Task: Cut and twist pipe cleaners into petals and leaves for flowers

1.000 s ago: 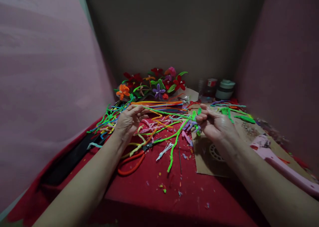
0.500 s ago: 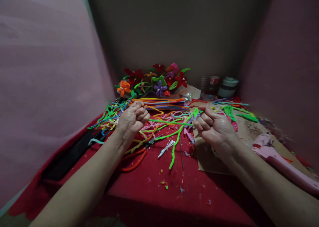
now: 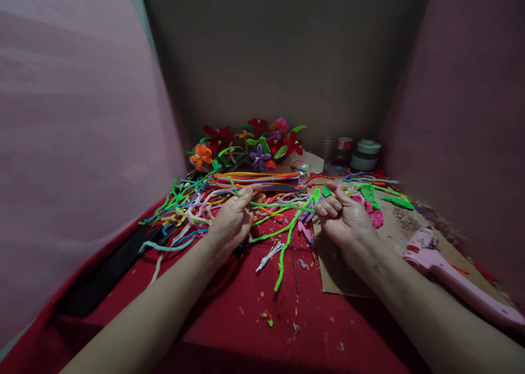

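A green pipe cleaner [image 3: 279, 205] stretches between my two hands above the red cloth. My left hand [image 3: 233, 218] pinches it between thumb and forefinger, and a short green end sticks up past the fingers. Closed around the other end is my right hand [image 3: 338, 210], with a bit of green showing at its thumb. Below hang or lie more green pipe cleaners [image 3: 285, 248]; whether they join the held one I cannot tell. A small bundle of white stamens or thin sticks [image 3: 269, 255] lies under them, beside a thin dark rod [image 3: 295, 267].
Pipe-cleaner flowers [image 3: 260, 156] stand at the back, behind a bundle of straight pipe cleaners [image 3: 262, 181]. Tangled pipe cleaners [image 3: 192, 210] spread at left. A cardboard sheet [image 3: 340, 281] carries green and pink pieces and a pink glue gun [image 3: 447, 270]. A lidded jar [image 3: 366, 155] stands behind.
My left hand has opened from a fist into a thumb-and-finger pinch and turned. My right hand stays closed. The view has tilted slightly, and the orange-red loop by my left wrist is now hidden.
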Demonstrator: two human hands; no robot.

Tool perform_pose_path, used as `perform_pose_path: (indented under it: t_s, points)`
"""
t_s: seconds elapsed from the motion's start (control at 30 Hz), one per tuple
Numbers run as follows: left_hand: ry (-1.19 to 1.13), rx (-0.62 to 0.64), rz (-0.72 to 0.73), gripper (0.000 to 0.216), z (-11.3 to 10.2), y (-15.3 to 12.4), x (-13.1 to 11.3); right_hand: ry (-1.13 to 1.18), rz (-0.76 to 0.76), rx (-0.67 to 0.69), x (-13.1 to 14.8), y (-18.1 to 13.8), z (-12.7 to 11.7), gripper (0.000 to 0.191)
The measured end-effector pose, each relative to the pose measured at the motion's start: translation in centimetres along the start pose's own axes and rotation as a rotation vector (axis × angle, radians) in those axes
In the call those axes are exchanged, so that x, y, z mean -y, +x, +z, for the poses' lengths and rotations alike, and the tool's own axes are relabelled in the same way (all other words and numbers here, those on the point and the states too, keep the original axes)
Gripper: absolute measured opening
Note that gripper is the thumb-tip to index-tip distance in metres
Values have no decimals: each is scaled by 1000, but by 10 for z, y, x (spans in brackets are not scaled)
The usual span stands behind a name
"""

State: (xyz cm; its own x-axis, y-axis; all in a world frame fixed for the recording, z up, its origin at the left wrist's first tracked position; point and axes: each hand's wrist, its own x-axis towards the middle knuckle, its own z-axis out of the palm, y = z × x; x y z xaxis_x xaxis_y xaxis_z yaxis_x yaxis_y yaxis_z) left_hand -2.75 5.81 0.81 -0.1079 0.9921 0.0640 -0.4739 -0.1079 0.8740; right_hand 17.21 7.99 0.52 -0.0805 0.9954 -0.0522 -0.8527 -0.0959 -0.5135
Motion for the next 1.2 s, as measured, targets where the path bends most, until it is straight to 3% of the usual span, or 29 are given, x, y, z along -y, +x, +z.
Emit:
perform_pose_path:
  t_s: [0.1,0.2,0.4,0.53,0.63,0.9,1.03,1.2]
  points:
    - [186,69,-132,30,-3,-3,1,19,-11,8,2,2,0,15]
    - [156,60,-140,31,-2,-4,1,12,-49,-22,1,-1,5,5]
    - [19,-53,-45,27,2,-1,-2,-41,49,89,-13,-15,11,36]
    - [-37,-112,3,29,-1,3,-3,-75,55,245,-22,-18,7,43]
    - [-28,-58,-26,29,-1,2,1,-192,40,304,-29,-20,6,39]
    - [68,45,-157,25,9,-11,9,-296,-9,288,-32,-14,2,12]
    - [66,73,-301,27,7,-9,5,-326,35,290,-30,-14,-1,11]
    - [-18,164,-237,25,6,-11,0,-520,141,377,-32,-22,-2,17]
